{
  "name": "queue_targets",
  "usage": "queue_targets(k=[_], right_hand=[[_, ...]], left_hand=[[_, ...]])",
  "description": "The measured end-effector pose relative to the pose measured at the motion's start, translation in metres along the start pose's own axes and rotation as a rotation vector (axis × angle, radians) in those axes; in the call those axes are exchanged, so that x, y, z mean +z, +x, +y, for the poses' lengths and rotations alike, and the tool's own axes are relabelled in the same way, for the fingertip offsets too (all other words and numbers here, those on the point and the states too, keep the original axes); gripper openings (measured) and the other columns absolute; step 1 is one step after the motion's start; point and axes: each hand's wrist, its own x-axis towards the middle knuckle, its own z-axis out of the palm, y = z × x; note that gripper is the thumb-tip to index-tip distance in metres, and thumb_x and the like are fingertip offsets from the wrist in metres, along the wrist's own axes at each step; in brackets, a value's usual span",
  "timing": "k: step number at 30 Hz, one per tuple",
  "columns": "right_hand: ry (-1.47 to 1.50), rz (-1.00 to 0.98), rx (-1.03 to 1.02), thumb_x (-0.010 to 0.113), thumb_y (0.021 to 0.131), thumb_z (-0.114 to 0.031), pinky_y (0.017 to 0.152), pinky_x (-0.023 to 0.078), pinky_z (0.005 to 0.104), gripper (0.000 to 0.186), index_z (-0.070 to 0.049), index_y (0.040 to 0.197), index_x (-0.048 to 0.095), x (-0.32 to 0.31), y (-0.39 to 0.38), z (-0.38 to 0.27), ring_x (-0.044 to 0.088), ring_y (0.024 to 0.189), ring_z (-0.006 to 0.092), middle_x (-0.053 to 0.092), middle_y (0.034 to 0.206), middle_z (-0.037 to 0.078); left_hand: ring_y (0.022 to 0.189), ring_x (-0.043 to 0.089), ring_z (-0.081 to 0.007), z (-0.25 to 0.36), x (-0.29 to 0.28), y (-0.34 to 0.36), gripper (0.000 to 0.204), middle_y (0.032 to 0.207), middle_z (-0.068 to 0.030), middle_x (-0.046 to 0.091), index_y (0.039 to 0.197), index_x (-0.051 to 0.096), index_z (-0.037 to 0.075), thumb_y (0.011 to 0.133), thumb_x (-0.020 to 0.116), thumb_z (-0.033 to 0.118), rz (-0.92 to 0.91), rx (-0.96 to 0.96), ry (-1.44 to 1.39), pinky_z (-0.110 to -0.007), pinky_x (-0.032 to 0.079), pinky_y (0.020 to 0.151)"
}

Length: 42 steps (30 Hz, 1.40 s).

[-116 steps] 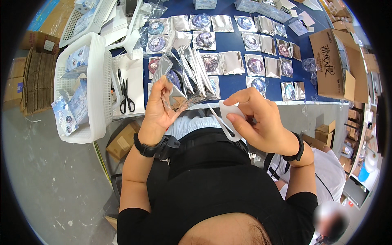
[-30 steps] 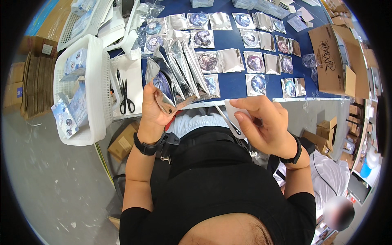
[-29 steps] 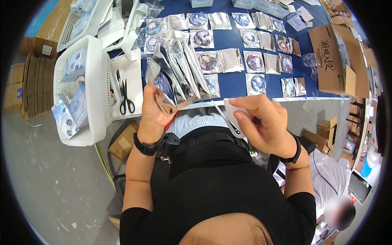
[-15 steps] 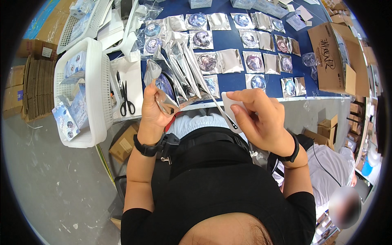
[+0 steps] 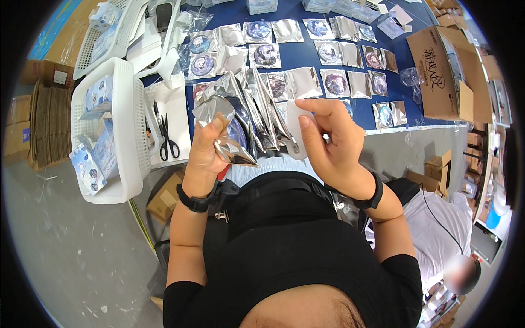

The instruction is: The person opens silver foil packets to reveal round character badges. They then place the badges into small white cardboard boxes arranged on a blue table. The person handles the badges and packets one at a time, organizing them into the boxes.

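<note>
My left hand (image 5: 203, 148) is closed on a silver foil packet (image 5: 236, 147), its thumb across the foil. Against that packet leans a fan of more foil packets (image 5: 261, 112), and a round purple-blue badge (image 5: 236, 131) shows among them. Whether the left fingers also grip the fan is hidden. My right hand (image 5: 340, 145) pinches a thin white rounded piece (image 5: 294, 128) between thumb and forefinger, beside the fan's right edge. Beyond both hands, rows of round picture badges (image 5: 335, 83) in clear wrappers and flat foil packets (image 5: 359, 85) lie on the blue table (image 5: 306, 59).
At the left stands a white plastic basket (image 5: 131, 169) with printed boxes in it. Black scissors (image 5: 168, 145) lie between it and my left hand. An open cardboard carton (image 5: 437, 76) occupies the table's right end. A person in a white shirt (image 5: 437, 224) is at the lower right.
My right hand has moved left, bringing the white piece close against the foil fan. In my left hand the front packet has turned, so more of its foil faces up.
</note>
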Motion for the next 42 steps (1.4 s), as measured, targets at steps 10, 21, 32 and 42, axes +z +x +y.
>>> queue_targets(k=[10, 21, 32, 42], right_hand=[[0.078, -0.09, 0.175, 0.057, 0.082, -0.003, 0.042, 0.032, 0.0259, 0.013, -0.002, 0.095, 0.054, 0.0, 0.01, 0.007, 0.043, 0.04, 0.013, 0.043, 0.048, 0.006], [0.237, -0.092, 0.266, 0.071, 0.071, -0.013, 0.049, 0.038, 0.0261, 0.057, -0.006, 0.119, 0.041, -0.01, -0.004, 0.021, 0.052, 0.051, 0.0136, 0.053, 0.06, 0.007], [-0.032, -0.093, 0.106, 0.06, 0.074, -0.005, 0.053, 0.045, 0.0386, 0.046, 0.0, 0.115, 0.041, -0.022, 0.005, 0.025, 0.059, 0.061, 0.0351, 0.058, 0.067, 0.017], [-0.109, -0.157, -0.077, 0.063, 0.073, 0.0, 0.044, 0.04, 0.0336, 0.045, 0.003, 0.113, 0.045, -0.035, 0.021, 0.029, 0.054, 0.05, 0.0271, 0.053, 0.063, 0.011]], left_hand=[[0.074, 0.053, -0.0082, 0.008, 0.001, -0.001, 0.051, 0.085, -0.0005, 0.052, 0.117, 0.041, 0.003, 0.073, 0.065, 0.011, 0.062, 0.033, 0.147, -0.024, 0.05, 0.067], [0.101, 0.057, -0.0276, -0.015, -0.001, 0.009, 0.056, 0.114, -0.0139, 0.054, 0.125, 0.038, 0.001, 0.078, 0.062, 0.021, 0.0, -0.164, 0.024, -0.042, 0.05, 0.082], [0.095, 0.06, -0.0297, -0.044, 0.005, 0.024, 0.058, 0.109, -0.0144, 0.059, 0.119, 0.046, 0.002, 0.078, 0.061, 0.039, -0.157, -0.126, -0.098, -0.045, 0.05, 0.083], [0.101, 0.056, -0.0325, -0.038, 0.034, 0.021, 0.059, 0.111, -0.0206, 0.056, 0.118, 0.045, -0.007, 0.078, 0.062, 0.033, -0.129, -0.128, -0.004, -0.044, 0.045, 0.09]])
